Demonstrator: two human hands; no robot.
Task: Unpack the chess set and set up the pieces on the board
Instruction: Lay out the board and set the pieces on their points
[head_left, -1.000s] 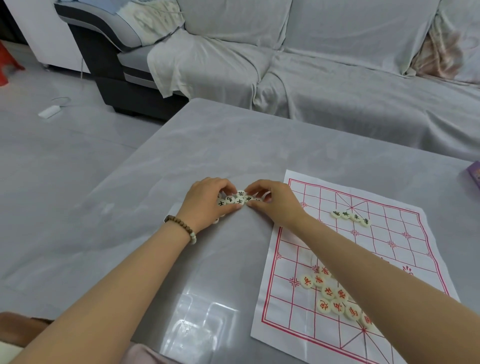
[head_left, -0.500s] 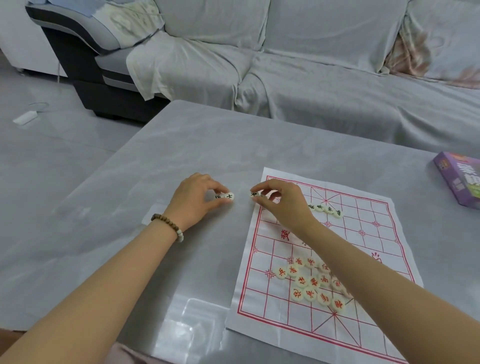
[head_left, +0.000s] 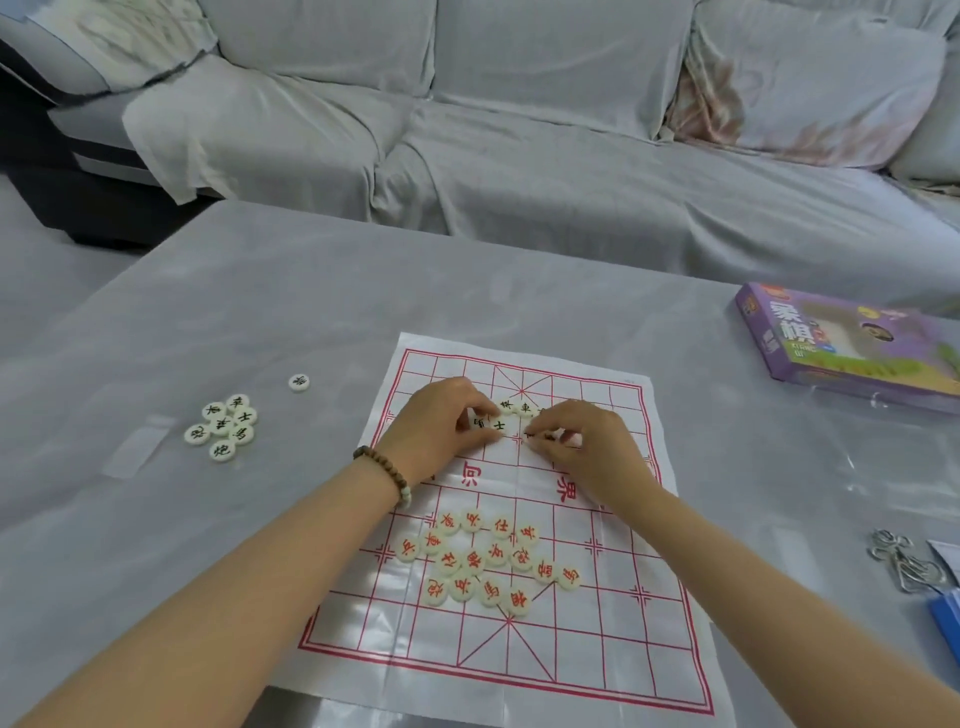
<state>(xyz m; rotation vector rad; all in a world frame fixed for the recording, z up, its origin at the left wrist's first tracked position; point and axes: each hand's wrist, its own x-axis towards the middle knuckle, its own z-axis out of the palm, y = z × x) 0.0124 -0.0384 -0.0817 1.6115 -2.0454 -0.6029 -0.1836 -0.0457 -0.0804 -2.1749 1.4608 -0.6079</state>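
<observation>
A grey surface (head_left: 311, 291) stands before a sheet-draped sofa (head_left: 519, 156). On it the paper board (head_left: 597, 649) lies flat, with the purple box (head_left: 841, 348) well apart at the far right. Our left hand (head_left: 436, 431) curls thumb and fingers round a few black pieces (head_left: 500, 426) on the board's far half. Our right hand (head_left: 587, 452), just beside it, seems to pinch another, though its fingers hide most of it. The red pieces (head_left: 488, 558) lie heaped on the near half, and an off-board cluster (head_left: 223, 423) sits near the board's left edge. We judge we are gathering the pieces, not yet placing them. Next we must fetch that cluster, then spread each piece onto its own crossing, characters up.
</observation>
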